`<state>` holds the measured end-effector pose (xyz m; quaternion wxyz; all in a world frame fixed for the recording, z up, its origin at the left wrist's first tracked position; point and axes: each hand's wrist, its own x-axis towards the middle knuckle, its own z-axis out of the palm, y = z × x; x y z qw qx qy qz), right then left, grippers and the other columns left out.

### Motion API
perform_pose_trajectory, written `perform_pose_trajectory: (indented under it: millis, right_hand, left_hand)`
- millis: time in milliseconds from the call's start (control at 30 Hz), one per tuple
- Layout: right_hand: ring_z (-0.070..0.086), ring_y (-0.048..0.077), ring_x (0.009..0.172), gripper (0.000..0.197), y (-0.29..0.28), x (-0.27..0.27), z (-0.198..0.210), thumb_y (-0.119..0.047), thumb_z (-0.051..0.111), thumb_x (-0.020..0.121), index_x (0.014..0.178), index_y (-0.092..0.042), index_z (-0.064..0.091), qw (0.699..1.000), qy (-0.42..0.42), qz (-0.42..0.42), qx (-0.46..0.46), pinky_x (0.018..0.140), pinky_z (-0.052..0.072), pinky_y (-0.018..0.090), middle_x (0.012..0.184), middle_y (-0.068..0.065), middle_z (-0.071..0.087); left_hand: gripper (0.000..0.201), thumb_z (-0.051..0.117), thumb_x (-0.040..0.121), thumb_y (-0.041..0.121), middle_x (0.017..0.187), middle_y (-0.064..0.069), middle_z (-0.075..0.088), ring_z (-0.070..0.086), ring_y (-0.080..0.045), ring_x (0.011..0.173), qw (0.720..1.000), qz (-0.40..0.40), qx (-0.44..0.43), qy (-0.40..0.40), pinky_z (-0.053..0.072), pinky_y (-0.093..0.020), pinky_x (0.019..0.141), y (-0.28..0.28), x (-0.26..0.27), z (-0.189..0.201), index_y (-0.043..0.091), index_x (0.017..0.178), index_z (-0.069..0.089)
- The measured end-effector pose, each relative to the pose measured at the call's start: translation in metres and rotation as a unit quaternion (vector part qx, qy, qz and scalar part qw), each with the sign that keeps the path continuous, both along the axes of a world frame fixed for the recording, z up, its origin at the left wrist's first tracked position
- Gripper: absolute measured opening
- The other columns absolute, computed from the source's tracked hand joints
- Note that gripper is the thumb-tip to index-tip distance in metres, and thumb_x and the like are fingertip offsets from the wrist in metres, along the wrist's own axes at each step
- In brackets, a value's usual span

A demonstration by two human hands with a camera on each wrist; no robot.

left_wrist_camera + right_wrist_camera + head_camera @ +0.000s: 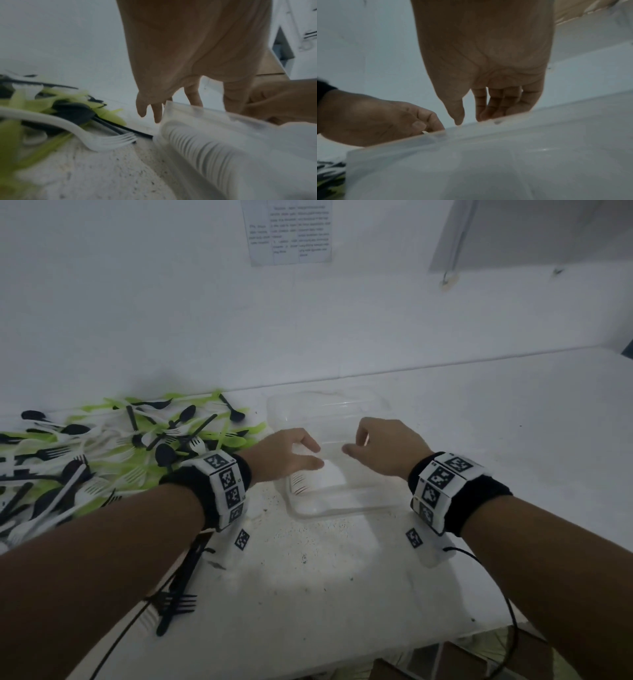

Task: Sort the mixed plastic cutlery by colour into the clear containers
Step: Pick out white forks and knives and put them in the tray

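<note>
Both hands, left hand [291,451] and right hand [383,445], curled (thumbs inward) over clear container [342,505] rim; grip unclear

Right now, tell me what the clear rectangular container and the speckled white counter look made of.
Clear rectangular container: thin glossy plastic, apparently; see-through, ribbed corners.
Speckled white counter: probably stone or terrazzo; dark flecks, dull sheen, though laminate can't be ruled out.

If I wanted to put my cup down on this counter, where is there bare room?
Bare counter lies right of the clear container, out to the far right edge, and in front of it, between the forearms. Left of the container is crowded: the cutlery pile runs to the wall, with a black fork nearer the front edge.
</note>
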<state>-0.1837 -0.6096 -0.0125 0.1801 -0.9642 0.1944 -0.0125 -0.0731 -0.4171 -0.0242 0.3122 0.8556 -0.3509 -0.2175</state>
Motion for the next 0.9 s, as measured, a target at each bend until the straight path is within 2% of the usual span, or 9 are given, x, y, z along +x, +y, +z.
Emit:
perform_pose_trajectory:
  millis: [100, 167, 267, 367, 467, 567, 633, 733, 900]
  right_hand:
    - [0.061, 0.013, 0.090, 0.031, 0.011, 0.011, 0.008, -0.055, 0.060, 0.094, 0.094, -0.024, 0.060, 0.989, -0.096, -0.007, 0.112, 0.074, 0.048, 0.033, 0.092, -0.008, 0.065]
    - [0.062, 0.011, 0.089, 0.031, 0.026, 0.021, 0.016, -0.055, 0.062, 0.093, 0.096, -0.024, 0.060, 0.975, -0.127, 0.004, 0.184, 0.073, 0.048, 0.032, 0.093, -0.007, 0.067]
    - [0.065, 0.014, 0.093, 0.034, 0.059, 0.039, 0.027, -0.055, 0.064, 0.092, 0.108, -0.026, 0.058, 0.958, -0.128, 0.052, 0.252, 0.071, 0.048, 0.029, 0.098, -0.005, 0.069]
    - [0.065, 0.018, 0.099, 0.047, 0.096, 0.058, 0.033, -0.064, 0.063, 0.089, 0.120, -0.031, 0.052, 0.953, -0.085, 0.114, 0.267, 0.088, 0.053, 0.037, 0.104, -0.003, 0.068]
    - [0.066, 0.024, 0.101, 0.055, 0.133, 0.074, 0.034, -0.068, 0.061, 0.088, 0.126, -0.031, 0.049, 0.955, -0.040, 0.165, 0.245, 0.094, 0.054, 0.045, 0.114, 0.004, 0.066]
    - [0.066, 0.022, 0.104, 0.055, 0.166, 0.084, 0.031, -0.063, 0.060, 0.092, 0.133, -0.027, 0.050, 0.957, -0.004, 0.201, 0.211, 0.091, 0.055, 0.040, 0.120, 0.004, 0.065]
    - [0.063, 0.021, 0.108, 0.056, 0.186, 0.088, 0.025, -0.060, 0.059, 0.094, 0.137, -0.024, 0.050, 0.959, 0.015, 0.222, 0.174, 0.088, 0.051, 0.035, 0.124, 0.000, 0.060]
    - [0.060, 0.023, 0.108, 0.054, 0.206, 0.091, 0.011, -0.057, 0.057, 0.097, 0.137, -0.022, 0.050, 0.963, 0.040, 0.237, 0.124, 0.086, 0.048, 0.035, 0.124, 0.002, 0.058]
    - [0.057, 0.029, 0.119, 0.039, 0.215, 0.098, -0.013, -0.033, 0.054, 0.102, 0.139, -0.022, 0.051, 0.965, 0.099, 0.244, 0.003, 0.089, 0.048, 0.035, 0.139, 0.009, 0.056]
  left_hand:
    - [0.025, 0.073, 0.093, 0.033, 0.122, 0.008, 0.060, 0.057, -0.009, 0.107, 0.994, 0.041, -0.015, -0.096, 0.042, -0.016, 0.080, 0.028, 0.007, 0.017, 0.025, 0.115, 0.065]
    - [0.033, 0.071, 0.093, 0.038, 0.118, 0.004, 0.064, 0.063, -0.012, 0.100, 0.990, 0.083, -0.013, -0.117, 0.050, -0.026, 0.082, 0.054, 0.017, 0.029, 0.027, 0.121, 0.058]
    - [0.065, 0.069, 0.092, 0.048, 0.128, 0.000, 0.061, 0.063, -0.020, 0.110, 0.986, 0.134, 0.049, -0.092, 0.054, -0.035, 0.086, 0.100, 0.026, 0.046, 0.028, 0.146, 0.038]
    - [0.087, 0.068, 0.091, 0.055, 0.147, -0.007, 0.054, 0.058, -0.026, 0.125, 0.978, 0.168, 0.101, -0.068, 0.050, -0.037, 0.099, 0.146, 0.026, 0.053, 0.029, 0.159, 0.020]
    - [0.087, 0.066, 0.092, 0.057, 0.145, -0.007, 0.056, 0.057, -0.025, 0.127, 0.969, 0.193, 0.140, -0.058, 0.048, -0.036, 0.098, 0.185, 0.021, 0.055, 0.028, 0.160, 0.022]
    - [0.076, 0.063, 0.095, 0.055, 0.135, -0.003, 0.063, 0.059, -0.020, 0.114, 0.964, 0.198, 0.166, -0.055, 0.044, -0.030, 0.090, 0.215, 0.016, 0.051, 0.026, 0.157, 0.031]
    - [0.075, 0.063, 0.095, 0.055, 0.129, -0.001, 0.066, 0.059, -0.018, 0.110, 0.962, 0.200, 0.179, -0.050, 0.042, -0.028, 0.088, 0.231, 0.015, 0.046, 0.027, 0.157, 0.030]
    - [0.080, 0.062, 0.094, 0.058, 0.130, -0.002, 0.066, 0.060, -0.020, 0.113, 0.964, 0.185, 0.188, -0.031, 0.046, -0.031, 0.093, 0.248, 0.014, 0.035, 0.028, 0.159, 0.028]
    - [0.074, 0.061, 0.096, 0.055, 0.128, 0.000, 0.067, 0.059, -0.020, 0.120, 0.970, 0.157, 0.184, -0.034, 0.044, -0.031, 0.098, 0.264, 0.018, 0.024, 0.027, 0.157, 0.029]
